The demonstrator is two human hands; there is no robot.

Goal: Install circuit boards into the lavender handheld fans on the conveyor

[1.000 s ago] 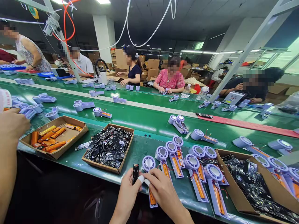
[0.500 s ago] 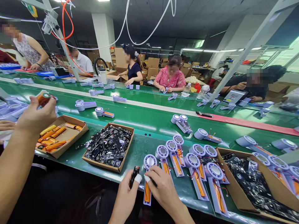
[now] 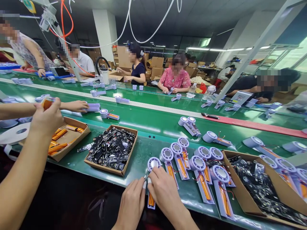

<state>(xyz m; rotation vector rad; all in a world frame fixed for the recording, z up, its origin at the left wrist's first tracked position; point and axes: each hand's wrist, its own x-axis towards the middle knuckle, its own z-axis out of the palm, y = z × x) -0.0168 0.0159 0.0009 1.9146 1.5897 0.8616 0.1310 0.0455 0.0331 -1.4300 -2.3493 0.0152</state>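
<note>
My left hand (image 3: 132, 199) is closed at the bench edge, its back turned up. A circuit board was in it a moment ago; the fingers now hide most of what they hold. My right hand (image 3: 165, 191) pinches at the neck of a lilac handheld fan (image 3: 153, 163), where its thin wires come out; the fingers cover the wires. Both hands meet at the fingertips, with white covers on the thumbs. The fan lies head away from me, an orange battery (image 3: 151, 200) showing in its open handle. Several similar open fans (image 3: 198, 163) lie to the right.
A cardboard tray of circuit boards (image 3: 130, 159) stands left of my hands, a box of boards (image 3: 240, 204) to the right. Left of these is a tray of orange batteries (image 3: 87, 130), a co-worker's arm (image 3: 31, 153) above it. Beyond runs a green belt (image 3: 144, 118) carrying fans.
My left hand has turned over and moved in against my right fingertips, hiding the circuit board. A co-worker's hand at the left now reaches to a fan on the belt.
</note>
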